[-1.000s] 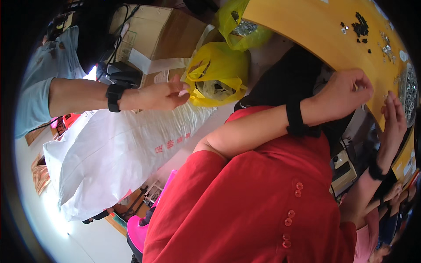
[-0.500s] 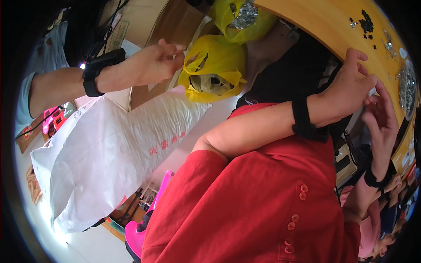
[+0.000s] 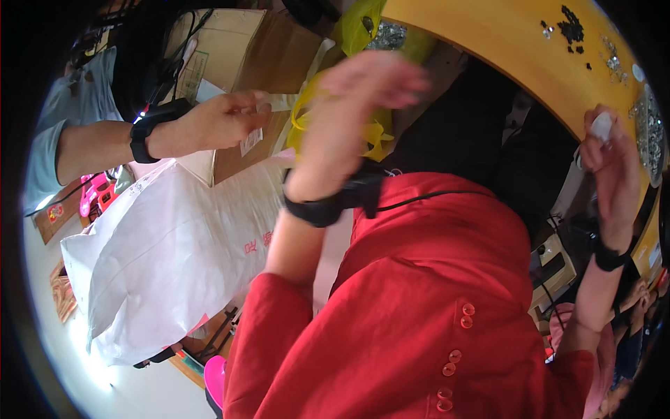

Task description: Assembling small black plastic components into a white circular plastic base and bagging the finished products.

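My left hand (image 3: 356,105), blurred by motion, is over a yellow plastic bag (image 3: 380,143) and hides much of it; its fingers are too smeared to read. At the right, beside the table edge, my right hand (image 3: 611,164) is closed on a small whitish, translucent piece (image 3: 601,126) that shows at its fingertips. What that piece is I cannot make out. Near the right hand, on the table, is a clear container (image 3: 650,136) of shiny pieces.
Black bits (image 3: 571,26) and shiny pieces (image 3: 614,63) lie on the orange table (image 3: 474,31). Another yellow bag (image 3: 357,24) holds shiny pieces. At the left, another person's hand (image 3: 213,126) is near cardboard boxes (image 3: 279,45), above a large white sack (image 3: 167,258).
My left hand has swung from beside my right hand leftward to over the yellow bag. My right hand has turned, bringing the whitish piece into view. The other person's hand has moved slightly down.
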Available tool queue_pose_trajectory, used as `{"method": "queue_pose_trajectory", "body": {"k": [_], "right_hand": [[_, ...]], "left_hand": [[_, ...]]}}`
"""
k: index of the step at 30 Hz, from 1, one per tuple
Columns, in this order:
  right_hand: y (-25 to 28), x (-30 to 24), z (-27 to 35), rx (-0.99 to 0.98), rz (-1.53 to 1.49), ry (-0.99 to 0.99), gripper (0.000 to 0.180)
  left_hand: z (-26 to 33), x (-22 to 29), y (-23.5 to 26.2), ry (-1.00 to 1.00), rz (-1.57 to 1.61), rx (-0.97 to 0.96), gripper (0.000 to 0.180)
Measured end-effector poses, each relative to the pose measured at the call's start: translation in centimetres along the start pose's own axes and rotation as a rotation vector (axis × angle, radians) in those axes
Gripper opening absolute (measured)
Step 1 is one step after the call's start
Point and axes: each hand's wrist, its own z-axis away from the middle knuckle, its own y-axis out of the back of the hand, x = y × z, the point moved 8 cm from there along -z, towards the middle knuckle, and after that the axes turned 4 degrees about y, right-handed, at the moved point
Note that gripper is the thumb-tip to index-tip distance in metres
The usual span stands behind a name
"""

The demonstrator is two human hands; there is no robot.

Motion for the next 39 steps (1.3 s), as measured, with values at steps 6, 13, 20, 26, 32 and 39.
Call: {"method": "queue_pose_trajectory", "body": {"k": [6,13,20,26,32,39], "right_hand": [[-2.7,-0.7,-3.6,-0.238,-0.292,-0.034,0.049],[-2.7,0.7,-2.0,-0.252,-0.239,-0.074,0.035],[0.7,3.7,1.4,-0.077,-0.307,-0.194,0.044],[2.2,5.8,3.2,0.089,-0.429,-0.247,0.04],[0.5,5.1,3.1,0.003,-0.471,-0.234,0.038],[0.7,5.2,2.9,0.036,-0.482,-0.239,0.038]], "left_hand": [[8.8,-14.0,14.9,0.463,-0.196,0.567,0.041],[7.4,-27.4,18.3,0.944,-0.322,0.675,0.054],[7.6,-34.5,20.4,0.74,-0.203,0.373,0.023],[6.8,-19.5,13.7,0.54,0.073,0.378,0.016],[9.8,-9.2,11.5,0.36,-0.074,0.338,0.014],[14.6,0.3,13.3,0.113,-0.109,0.505,0.02]]}}
